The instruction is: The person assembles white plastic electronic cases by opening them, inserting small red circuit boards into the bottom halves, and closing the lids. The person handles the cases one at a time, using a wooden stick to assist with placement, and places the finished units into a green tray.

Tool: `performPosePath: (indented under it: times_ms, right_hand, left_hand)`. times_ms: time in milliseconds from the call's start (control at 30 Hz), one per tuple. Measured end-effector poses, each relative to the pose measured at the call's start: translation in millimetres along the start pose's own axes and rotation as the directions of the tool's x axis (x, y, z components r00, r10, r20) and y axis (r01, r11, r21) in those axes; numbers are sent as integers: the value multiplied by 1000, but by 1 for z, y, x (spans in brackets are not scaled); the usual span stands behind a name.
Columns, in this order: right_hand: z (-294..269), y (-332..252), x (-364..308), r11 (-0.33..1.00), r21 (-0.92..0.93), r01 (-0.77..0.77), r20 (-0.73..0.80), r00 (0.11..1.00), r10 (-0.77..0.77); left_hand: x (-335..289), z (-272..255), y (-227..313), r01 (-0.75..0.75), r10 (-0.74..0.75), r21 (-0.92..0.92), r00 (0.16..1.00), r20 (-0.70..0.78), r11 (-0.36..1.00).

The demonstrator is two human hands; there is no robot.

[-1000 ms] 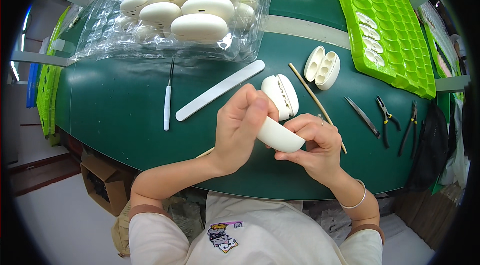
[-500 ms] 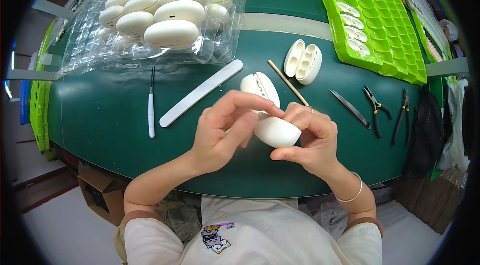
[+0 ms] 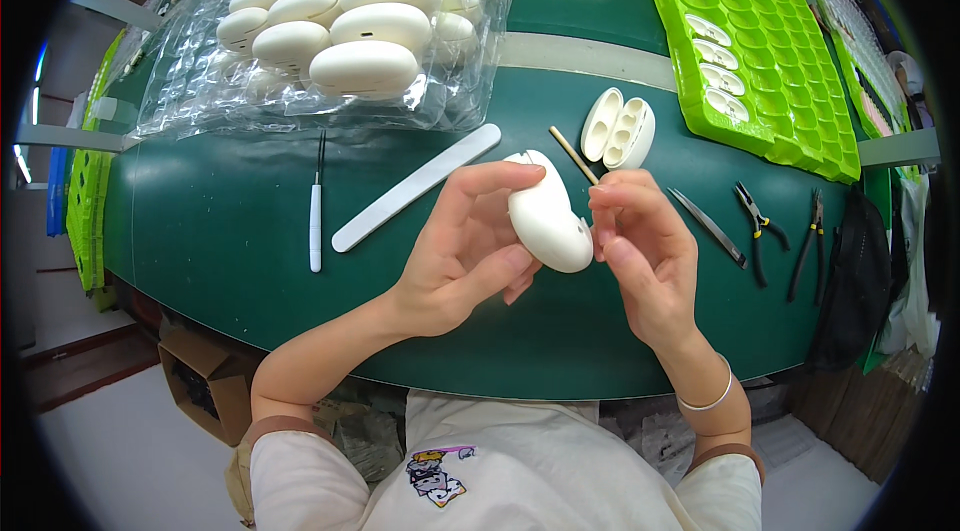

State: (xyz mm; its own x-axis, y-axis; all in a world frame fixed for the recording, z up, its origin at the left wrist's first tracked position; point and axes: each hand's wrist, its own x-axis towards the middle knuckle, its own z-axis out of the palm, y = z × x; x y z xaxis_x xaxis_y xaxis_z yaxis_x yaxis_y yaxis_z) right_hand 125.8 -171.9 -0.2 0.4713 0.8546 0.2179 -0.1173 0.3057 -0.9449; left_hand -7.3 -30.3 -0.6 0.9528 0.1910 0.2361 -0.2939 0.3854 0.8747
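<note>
Since the earlier frame, hold of the white case (image 3: pixel 560 246) has passed from the right hand to the left. Left hand (image 3: pixel 460 256): thumb and fingers are closed around the near-left side of the shell, which is lifted off the green table (image 3: pixel 230 221) and tilted toward the body. Right hand (image 3: pixel 652 249): off its former pinch, it is beside the shell's right end, fingertips curled and partly closed; whether they touch the shell or pinch something small cannot be told. Consequence, as judged: the left hand alone bears the piece, leaving the right free to work at its end.

Beyond the grip, partly hidden by it, lies a second white case (image 3: pixel 553 181). Farther out and to the right are a wooden stick (image 3: pixel 570 151) and an open white case (image 3: pixel 633 136); right of the right hand, tweezers (image 3: pixel 708 227).
</note>
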Motion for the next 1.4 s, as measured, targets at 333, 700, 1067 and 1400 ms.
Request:
performPosePath:
  times_ms: [333,700,1067,1400]
  right_hand:
    - [7,3,-1,980,-182,76,50,996,-68]
    - [7,0,0,954,-240,181,65,983,-170]
    - [11,1,0,994,-26,103,64,993,-101]
    - [21,8,-9,999,-39,1,139,990,4]
  left_hand:
    - [-1,2,-4,-23,12,-177,998,-62,984]
    - [2,-5,-7,-162,163,29,987,-19,986]
    - [2,-5,-5,-201,207,207,978,-8,958]
    - [-2,6,0,-93,209,347,926,-315,933]
